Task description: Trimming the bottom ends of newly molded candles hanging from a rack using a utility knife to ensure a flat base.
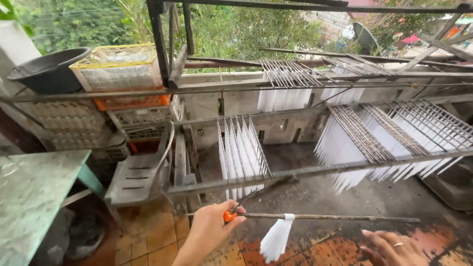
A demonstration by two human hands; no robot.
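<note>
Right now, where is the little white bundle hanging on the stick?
In the head view, the white bundle hangs low in the middle from the thin stick, just right of the left hand gripping the stick's orange-tipped end, with the right hand farther right.

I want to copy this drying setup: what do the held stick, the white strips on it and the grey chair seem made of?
Stick: thin, dark and straight, probably metal or bamboo; unclear. White strips: limp, matte, hanging in a bunch, perhaps paper or thin plastic. Grey chair: moulded plastic, dull and dusty, with slots.
</note>
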